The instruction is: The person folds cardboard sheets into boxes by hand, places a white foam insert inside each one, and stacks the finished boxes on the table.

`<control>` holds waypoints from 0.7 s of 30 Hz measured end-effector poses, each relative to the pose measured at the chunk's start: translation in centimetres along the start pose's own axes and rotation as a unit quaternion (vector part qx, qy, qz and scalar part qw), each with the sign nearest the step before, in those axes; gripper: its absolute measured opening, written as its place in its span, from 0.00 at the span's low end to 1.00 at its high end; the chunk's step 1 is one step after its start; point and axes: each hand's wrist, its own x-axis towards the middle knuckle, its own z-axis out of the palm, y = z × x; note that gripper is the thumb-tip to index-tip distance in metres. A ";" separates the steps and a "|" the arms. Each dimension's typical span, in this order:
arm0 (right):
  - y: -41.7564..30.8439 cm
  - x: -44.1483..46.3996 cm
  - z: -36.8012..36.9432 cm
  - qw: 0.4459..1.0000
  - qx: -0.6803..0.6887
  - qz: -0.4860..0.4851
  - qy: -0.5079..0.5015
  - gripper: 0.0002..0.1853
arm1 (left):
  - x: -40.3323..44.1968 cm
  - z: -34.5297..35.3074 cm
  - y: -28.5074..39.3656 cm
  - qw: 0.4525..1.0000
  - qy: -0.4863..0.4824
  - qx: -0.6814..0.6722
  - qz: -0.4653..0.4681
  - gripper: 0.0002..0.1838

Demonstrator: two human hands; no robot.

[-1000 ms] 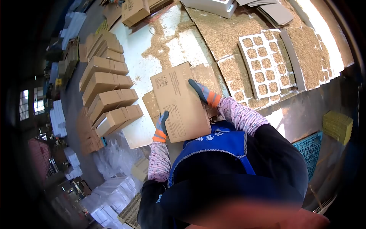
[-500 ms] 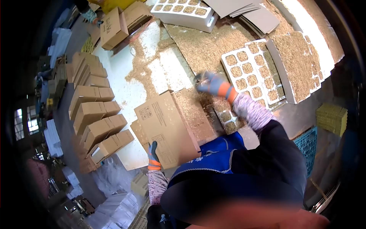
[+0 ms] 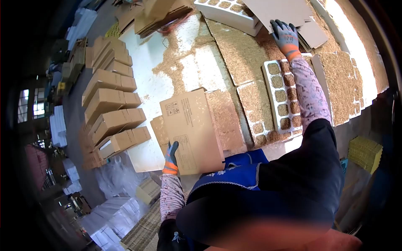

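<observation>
In the upper right, the right hand [image 3: 287, 37] lies palm down, fingers slightly spread, at the grey sheets [image 3: 278, 11]; whether it pinches one, I cannot tell. It seems to be reaching for a sheet, which calls for fingertips under a single edge. Near centre, the left hand [image 3: 170, 159] touches the printed carton [image 3: 197, 134] on the desk [image 3: 142, 158], its grip partly hidden.

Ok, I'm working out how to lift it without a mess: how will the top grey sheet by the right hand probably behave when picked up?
The top grey sheet is probably fairly stiff, since it looks flat and straight-edged. It looks thin, so likely light for its size. It may slide easily over the loosely fanned sheets below.
</observation>
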 end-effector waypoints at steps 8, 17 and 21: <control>2.5 -1.7 -4.7 0.995 0.034 0.016 -0.093 0.14 | -0.5 1.2 1.1 0.999 -0.049 0.000 0.006 0.23; -3.0 0.9 -23.2 0.803 0.566 0.002 0.186 0.16 | 0.7 -2.2 1.3 0.970 -0.150 -0.184 -0.058 0.29; -7.3 -1.5 -21.9 0.889 0.443 0.031 0.112 0.19 | -0.6 -1.2 1.3 0.950 -0.206 -0.236 -0.013 0.30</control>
